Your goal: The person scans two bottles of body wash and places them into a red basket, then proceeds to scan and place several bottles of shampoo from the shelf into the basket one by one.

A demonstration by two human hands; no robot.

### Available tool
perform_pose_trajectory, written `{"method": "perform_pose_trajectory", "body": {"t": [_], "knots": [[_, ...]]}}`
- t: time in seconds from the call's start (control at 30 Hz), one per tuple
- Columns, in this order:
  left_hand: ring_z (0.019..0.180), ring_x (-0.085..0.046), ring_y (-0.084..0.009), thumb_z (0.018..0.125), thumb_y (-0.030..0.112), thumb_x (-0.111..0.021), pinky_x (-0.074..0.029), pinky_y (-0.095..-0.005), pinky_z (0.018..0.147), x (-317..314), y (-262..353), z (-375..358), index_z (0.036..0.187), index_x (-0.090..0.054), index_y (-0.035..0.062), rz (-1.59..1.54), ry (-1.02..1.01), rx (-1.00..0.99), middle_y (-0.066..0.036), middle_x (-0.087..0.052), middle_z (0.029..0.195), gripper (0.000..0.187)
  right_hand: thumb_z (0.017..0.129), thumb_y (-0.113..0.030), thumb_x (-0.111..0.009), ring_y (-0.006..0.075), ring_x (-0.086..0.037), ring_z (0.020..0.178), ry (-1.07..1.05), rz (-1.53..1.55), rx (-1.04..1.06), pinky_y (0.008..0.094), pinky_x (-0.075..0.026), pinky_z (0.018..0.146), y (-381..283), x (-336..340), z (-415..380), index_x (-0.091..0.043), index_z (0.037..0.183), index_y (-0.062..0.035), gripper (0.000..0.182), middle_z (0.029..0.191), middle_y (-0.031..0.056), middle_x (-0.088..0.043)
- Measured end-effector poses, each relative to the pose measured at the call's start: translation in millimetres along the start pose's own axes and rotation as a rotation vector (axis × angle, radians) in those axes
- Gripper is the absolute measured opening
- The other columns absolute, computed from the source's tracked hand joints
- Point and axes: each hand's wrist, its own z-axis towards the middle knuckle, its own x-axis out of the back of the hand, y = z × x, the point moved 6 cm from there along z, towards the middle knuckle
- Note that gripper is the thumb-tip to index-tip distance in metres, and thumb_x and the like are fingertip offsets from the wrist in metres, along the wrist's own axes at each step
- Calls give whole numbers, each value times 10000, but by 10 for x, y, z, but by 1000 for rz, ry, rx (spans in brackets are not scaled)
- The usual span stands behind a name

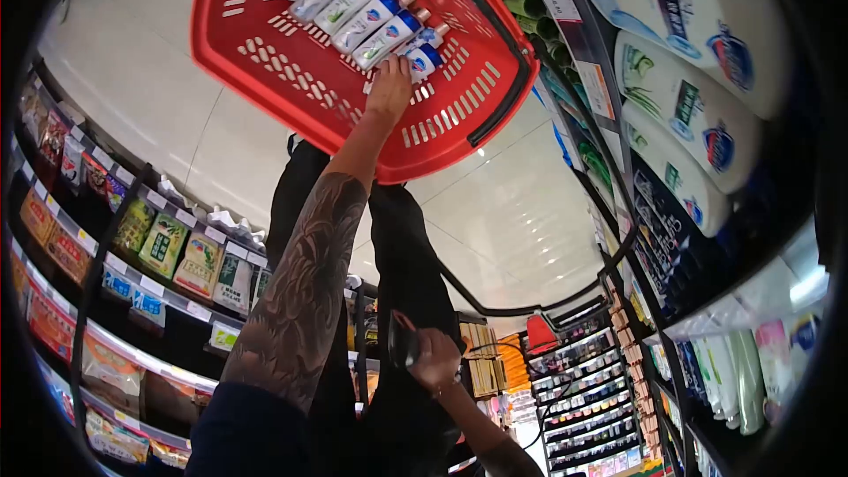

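My left hand [390, 87] reaches down into a red shopping basket [265, 79], its fingers closed on a white bottle with a blue cap [425, 62]. Beside it, several similar white bottles [353, 4] with blue caps and labels lie in a row on the basket's bottom. Lower down, near my dark trousers, my right hand [436, 360] is closed around a dark, slim object [404, 341]; it looks like a phone, but I cannot make it out for certain.
Shelves of large white pump-type bottles [685, 115] stand close on the right. On the left, shelves hold packaged goods [199, 261]. The basket's black handle [499, 106] lies along its right side. Pale floor tiles [132, 53] surround the basket; more racks [579, 389] stand beyond.
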Motion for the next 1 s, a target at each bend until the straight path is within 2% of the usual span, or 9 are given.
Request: {"method": "perform_pose_trajectory", "body": {"t": [0.13,0.17,0.27,0.43,0.53,0.63,0.77,0.93,1.0], "knots": [[1074,-524,-280,898,238,-560,-488,-355,878,-518,-86,232,1246,-455,-50,225,57,28,-161,-500,1158,464,759,-108,-598,300,-609,639,74,129,-10,393,-495,552,96,78,26,-602,858,-27,128,796,119,-615],[1074,-527,-265,901,182,-529,-494,-362,876,-492,-98,245,1296,-424,-30,144,46,104,-152,-490,1177,460,877,-110,-508,300,-607,611,144,111,38,384,-487,523,68,64,36,-595,848,-33,119,777,118,-614],[1090,-521,-261,910,145,-485,-490,-357,889,-404,-64,264,1341,-393,-12,39,3,170,-153,-482,1197,468,887,-90,-488,299,-597,588,138,140,-34,376,-477,507,61,106,132,-580,844,-34,116,768,116,-611],[1122,-524,-261,876,104,-538,-535,-414,855,-273,118,176,1374,-390,209,328,63,26,-122,-461,1272,531,686,-36,-609,245,-600,621,111,61,-29,348,-492,550,-2,129,135,-605,881,-66,197,792,64,-614],[1127,-530,-280,894,144,-521,-542,-431,842,-444,4,97,1380,-391,211,72,-317,112,-123,-445,1302,508,671,-50,-630,248,-595,620,161,73,-10,350,-492,548,14,57,75,-609,890,-62,221,796,67,-610],[1123,-533,-320,897,133,-500,-542,-424,845,-362,-36,-156,1307,-479,170,-10,-268,131,-154,-475,1275,412,648,-82,-665,261,-606,661,96,38,-28,356,-505,584,28,-33,1,-619,930,-52,287,840,90,-617],[1118,-525,-346,881,131,-508,-500,-438,902,248,146,-699,1144,-527,23,-177,-286,106,-173,-501,1234,284,636,-86,-683,278,-608,733,-39,-27,-39,365,-513,644,-99,-111,-90,-606,991,-43,366,877,95,-584],[1055,-525,-352,834,98,-554,-441,-458,903,1621,746,-1546,1126,-541,40,-397,-141,-169,-169,-530,1137,298,663,-79,-677,328,-610,772,-111,-16,-2,414,-520,700,-310,-65,-303,-577,1049,-10,405,934,135,-573],[1057,-533,-355,832,105,-563,-451,-452,905,1913,1115,-1867,1123,-554,48,-497,-88,-286,-159,-550,1103,297,700,-122,-700,353,-630,892,-209,15,-107,426,-537,764,-318,-56,-534,-523,1153,15,506,1075,171,-577]]}}
